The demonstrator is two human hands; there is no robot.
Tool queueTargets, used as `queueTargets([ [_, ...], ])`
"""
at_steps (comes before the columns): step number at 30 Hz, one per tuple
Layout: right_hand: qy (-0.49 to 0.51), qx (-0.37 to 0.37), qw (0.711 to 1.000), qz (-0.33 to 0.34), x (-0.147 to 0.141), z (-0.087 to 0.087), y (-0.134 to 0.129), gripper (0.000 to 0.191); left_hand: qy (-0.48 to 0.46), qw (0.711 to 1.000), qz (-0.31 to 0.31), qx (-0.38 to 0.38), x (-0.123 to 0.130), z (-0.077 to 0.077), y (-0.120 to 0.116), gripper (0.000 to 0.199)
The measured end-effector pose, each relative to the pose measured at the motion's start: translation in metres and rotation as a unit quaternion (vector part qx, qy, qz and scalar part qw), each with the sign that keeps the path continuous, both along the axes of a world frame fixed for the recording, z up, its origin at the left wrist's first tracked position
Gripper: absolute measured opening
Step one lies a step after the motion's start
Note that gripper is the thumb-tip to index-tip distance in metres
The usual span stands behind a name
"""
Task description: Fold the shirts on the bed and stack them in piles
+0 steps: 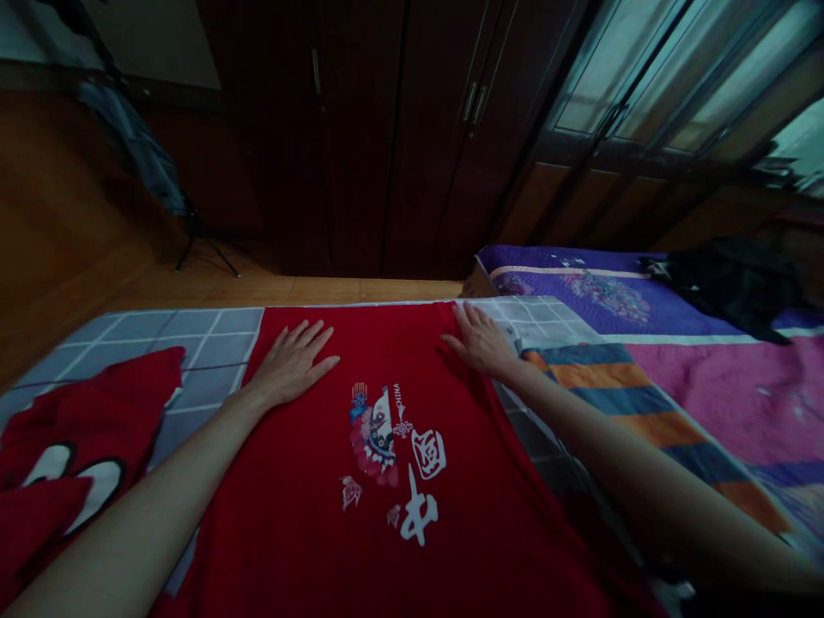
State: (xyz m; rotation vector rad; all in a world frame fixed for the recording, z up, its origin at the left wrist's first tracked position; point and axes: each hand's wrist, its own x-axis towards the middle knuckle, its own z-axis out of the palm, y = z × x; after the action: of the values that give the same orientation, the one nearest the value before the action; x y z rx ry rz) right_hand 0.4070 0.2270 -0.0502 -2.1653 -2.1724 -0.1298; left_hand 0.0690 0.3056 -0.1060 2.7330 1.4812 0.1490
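Observation:
A red T-shirt (302,481) lies spread out in front of me, with white characters, the word CHINA and a colourful mask-like print on it. Flat on its upper left part rests my left hand (293,365), fingers spread. My right hand (481,343) lies on the far right edge of the cloth, its fingers stretched out and the thumb apart. Neither hand grips anything. To the left is another red garment (122,403) with a white-and-black eye-like print, partly covered by my left forearm.
Grey checked cloth (219,330) covers the surface under the shirt. A blue-and-orange striped cloth (605,378) lies to the right, near a purple-and-pink bed cover (708,369) with a black garment (727,279). Behind stand a dark wardrobe (360,154) and a tripod (202,236).

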Motion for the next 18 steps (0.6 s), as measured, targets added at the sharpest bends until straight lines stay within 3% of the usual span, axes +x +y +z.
queueTargets([
  [3,0.026,-0.038,0.979,0.198,-0.020,-0.015,-0.065,0.067,0.008,1.000,0.002,0.000,-0.001,-0.001,0.001,0.067],
  [4,0.027,-0.053,0.972,0.228,-0.022,-0.018,-0.081,0.065,0.009,1.000,0.001,0.002,-0.001,-0.001,0.001,0.067],
  [5,0.019,-0.053,0.977,0.205,-0.020,-0.020,-0.094,0.062,0.010,1.000,0.000,0.005,-0.001,-0.002,0.001,0.067],
  [9,-0.039,0.017,0.999,-0.017,0.003,-0.016,-0.121,0.057,0.018,1.000,-0.002,0.012,-0.002,-0.004,0.004,0.068],
  [14,-0.023,-0.029,0.996,0.081,-0.004,-0.012,-0.158,0.052,0.020,1.000,-0.001,0.009,-0.003,-0.006,0.007,0.070],
  [18,-0.036,-0.008,0.999,-0.009,-0.013,-0.013,-0.197,0.054,0.018,1.000,-0.001,0.007,-0.004,-0.005,0.006,0.070],
])
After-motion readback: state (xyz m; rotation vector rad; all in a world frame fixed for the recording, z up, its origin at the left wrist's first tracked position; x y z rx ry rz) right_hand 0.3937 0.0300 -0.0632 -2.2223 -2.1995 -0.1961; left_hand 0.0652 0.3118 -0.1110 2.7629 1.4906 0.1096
